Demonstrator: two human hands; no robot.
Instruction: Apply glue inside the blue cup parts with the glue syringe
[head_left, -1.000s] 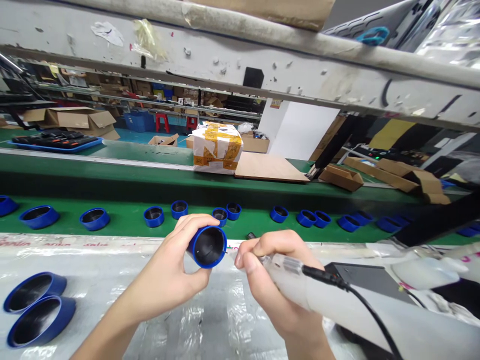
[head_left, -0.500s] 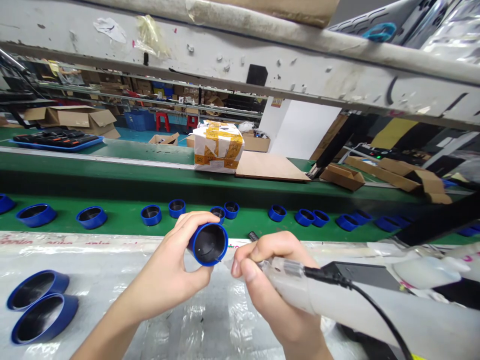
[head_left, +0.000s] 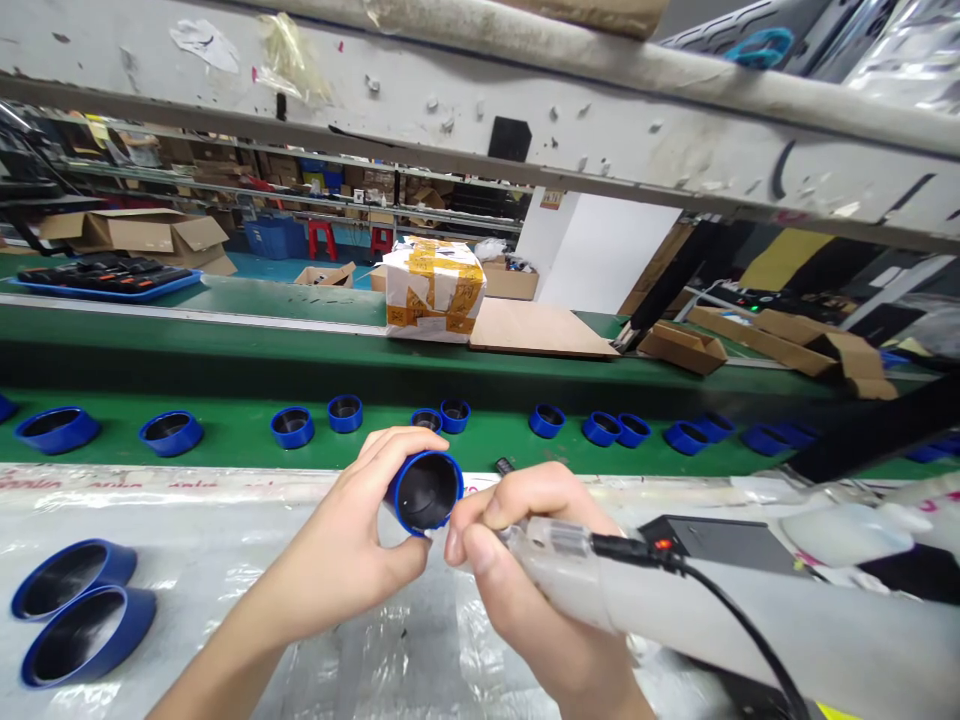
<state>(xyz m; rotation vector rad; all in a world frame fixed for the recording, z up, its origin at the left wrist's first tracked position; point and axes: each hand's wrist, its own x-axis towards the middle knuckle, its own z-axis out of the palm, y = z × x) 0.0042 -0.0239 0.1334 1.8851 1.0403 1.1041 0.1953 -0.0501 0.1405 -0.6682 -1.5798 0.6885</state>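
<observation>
My left hand grips a blue cup-shaped cap with a black inside, its open mouth turned toward me and to the right. My right hand is closed around a translucent pen-like tool with a black cable and a small red light. The tool's tip sits right at the cap's lower right rim, hidden behind my fingers. Both hands hover over a bench covered in clear plastic film.
Two blue caps lie at the near left on the film. A row of several blue caps sits on the green conveyor belt. A black box is right of my hand. A taped parcel and cardboard stand beyond.
My right hand has moved left, bringing the tool tip from a small gap up against the cap's rim. The left hand has kept holding the cap, shifting slightly right.
</observation>
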